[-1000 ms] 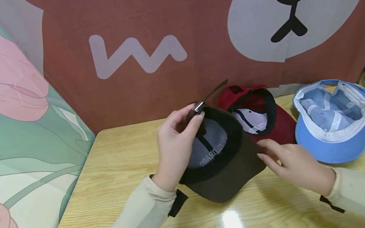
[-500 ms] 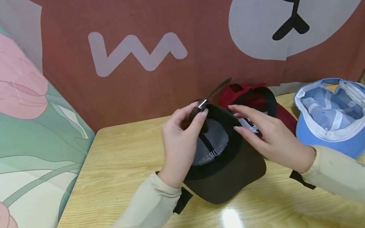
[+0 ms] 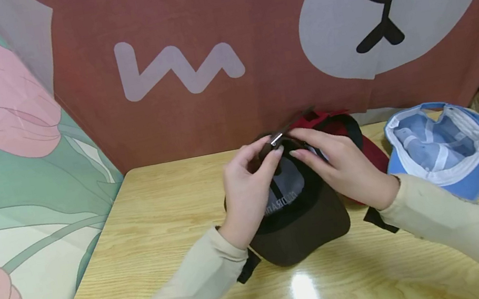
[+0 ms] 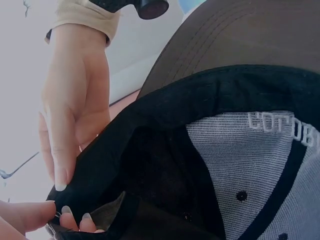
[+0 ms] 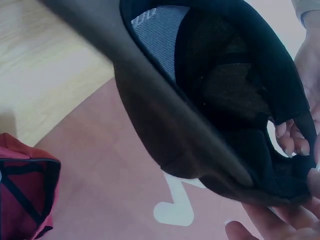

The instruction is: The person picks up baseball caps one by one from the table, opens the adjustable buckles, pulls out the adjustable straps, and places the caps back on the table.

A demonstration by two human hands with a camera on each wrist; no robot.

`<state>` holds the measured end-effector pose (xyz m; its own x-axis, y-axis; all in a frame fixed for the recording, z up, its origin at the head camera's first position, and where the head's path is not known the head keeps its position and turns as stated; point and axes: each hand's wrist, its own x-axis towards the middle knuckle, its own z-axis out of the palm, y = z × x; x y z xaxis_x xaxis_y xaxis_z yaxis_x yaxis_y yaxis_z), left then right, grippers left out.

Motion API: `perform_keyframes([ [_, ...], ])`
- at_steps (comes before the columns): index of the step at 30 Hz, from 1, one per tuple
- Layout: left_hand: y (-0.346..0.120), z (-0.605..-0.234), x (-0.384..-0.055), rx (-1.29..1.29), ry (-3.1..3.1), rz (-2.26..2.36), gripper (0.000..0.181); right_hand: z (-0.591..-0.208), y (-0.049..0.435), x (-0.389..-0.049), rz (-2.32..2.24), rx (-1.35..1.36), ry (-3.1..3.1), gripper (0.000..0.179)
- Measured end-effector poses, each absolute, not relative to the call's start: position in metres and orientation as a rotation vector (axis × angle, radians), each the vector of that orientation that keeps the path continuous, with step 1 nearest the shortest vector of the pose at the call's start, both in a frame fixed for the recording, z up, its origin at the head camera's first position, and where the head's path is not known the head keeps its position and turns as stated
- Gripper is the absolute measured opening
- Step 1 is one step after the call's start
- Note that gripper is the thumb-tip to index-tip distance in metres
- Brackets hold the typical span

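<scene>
A dark brown baseball cap [image 3: 305, 237] is tilted with its inside toward me and its brim down near the table. My left hand [image 3: 246, 188] pinches its back strap at the metal buckle [image 3: 276, 140], and the strap's loose end sticks up past it. Close beside the buckle, my right hand [image 3: 353, 167] pinches the cap's back edge between thumb and fingers. In the left wrist view the right index finger lies along the black sweatband [image 4: 165, 102]. White lettering [image 4: 272, 121] shows inside the front panel. The right wrist view shows the cap's back opening between both hands.
Behind the brown cap lies a red cap [image 3: 374, 157], partly hidden by my right hand. To the right a light blue cap [image 3: 435, 157] rests with its inside up. The wooden table [image 3: 164, 211] meets a printed cloth [image 3: 196, 125] at its back edge.
My right hand has left the brim and moved up and left to the back strap. The left hand keeps its pinch at the buckle, shifting slightly right.
</scene>
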<state>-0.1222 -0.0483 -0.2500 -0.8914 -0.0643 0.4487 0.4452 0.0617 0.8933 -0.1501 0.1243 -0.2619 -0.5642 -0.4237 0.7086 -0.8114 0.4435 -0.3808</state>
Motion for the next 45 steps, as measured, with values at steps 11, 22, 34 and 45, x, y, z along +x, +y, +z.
perform_keyframes([
  [11, -0.042, -0.252, -0.116, -0.515, -2.054, -1.782, 0.027, -0.256, 0.121, -0.154, 0.938, 0.945, -2.037, 0.024],
  [22, -0.046, -0.256, -0.112, -0.675, -2.284, -1.433, 0.029, -0.255, 0.13, -0.148, 0.973, 0.91, -2.102, 0.021],
  [34, -0.055, -0.253, -0.121, -0.975, -2.175, -1.146, 0.027, -0.254, 0.133, -0.138, 0.965, 0.936, -2.119, 0.021],
  [45, -0.062, -0.243, -0.125, -1.058, -2.484, -1.101, 0.032, -0.256, 0.133, -0.133, 0.832, 1.073, -2.096, 0.026],
])
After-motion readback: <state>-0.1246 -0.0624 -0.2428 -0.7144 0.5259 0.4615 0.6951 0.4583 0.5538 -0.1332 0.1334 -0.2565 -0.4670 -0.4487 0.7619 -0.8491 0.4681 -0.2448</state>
